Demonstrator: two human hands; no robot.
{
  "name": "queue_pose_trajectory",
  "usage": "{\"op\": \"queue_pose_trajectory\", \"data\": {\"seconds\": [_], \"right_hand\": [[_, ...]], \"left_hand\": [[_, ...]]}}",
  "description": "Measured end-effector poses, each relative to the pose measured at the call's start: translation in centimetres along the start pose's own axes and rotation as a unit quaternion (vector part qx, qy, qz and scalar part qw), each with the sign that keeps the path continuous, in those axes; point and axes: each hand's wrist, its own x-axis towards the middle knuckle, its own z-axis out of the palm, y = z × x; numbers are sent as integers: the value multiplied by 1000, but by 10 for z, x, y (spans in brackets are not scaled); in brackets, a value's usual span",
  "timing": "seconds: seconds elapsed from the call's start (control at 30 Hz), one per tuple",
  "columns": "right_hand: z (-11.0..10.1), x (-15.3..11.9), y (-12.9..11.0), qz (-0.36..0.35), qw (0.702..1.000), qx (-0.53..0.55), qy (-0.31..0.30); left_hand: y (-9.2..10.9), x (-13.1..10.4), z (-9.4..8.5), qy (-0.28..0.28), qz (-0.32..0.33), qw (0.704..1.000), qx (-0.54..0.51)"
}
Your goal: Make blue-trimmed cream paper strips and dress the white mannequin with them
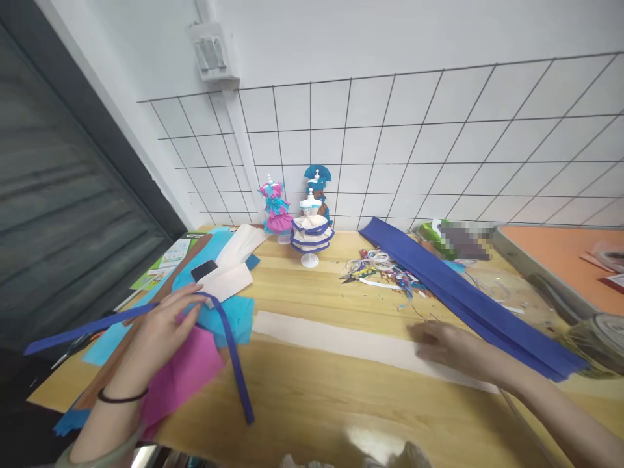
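Head, two hands [170, 315] [451, 348], one blue ribbon [236, 361], three mannequins [311, 229]

Plain blue strip [233, 344], plain cream strip [341, 340]

Beyond the left fingers [184, 296] rises a white wall [414, 32] bearing a black grid [348, 127] and, higher up, a pale box [213, 55]. A dark slatted panel [63, 195] stands to their left. Under them spreads a wood table [292, 403], glare [373, 442] at their near right.

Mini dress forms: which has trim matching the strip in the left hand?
The front form, its pale tiered skirt edged in blue like the strip. The left form is pink and turquoise; the rear form is teal and brown.
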Motion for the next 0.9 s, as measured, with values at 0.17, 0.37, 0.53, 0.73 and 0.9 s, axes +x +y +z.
{"op": "queue_pose_trajectory", "data": {"seconds": [0.17,0.37,0.53,0.73,0.9], "right_hand": [[-4,15,-88,-70,992,79,76],[20,52,-204,-246,895,357,108],[31,53,-215,-199,853,482,7],[15,9,-165,-115,920,373,23],[3,-24,-131,-47,965,252,53]], "left_hand": [[79,31,-27,-25,88,988,-122],[165,58,-50,-40,255,951,-173],[168,61,-59,-37,246,953,-171],[130,52,-32,-113,105,963,-220],[125,41,13,-240,42,938,-248]]}}
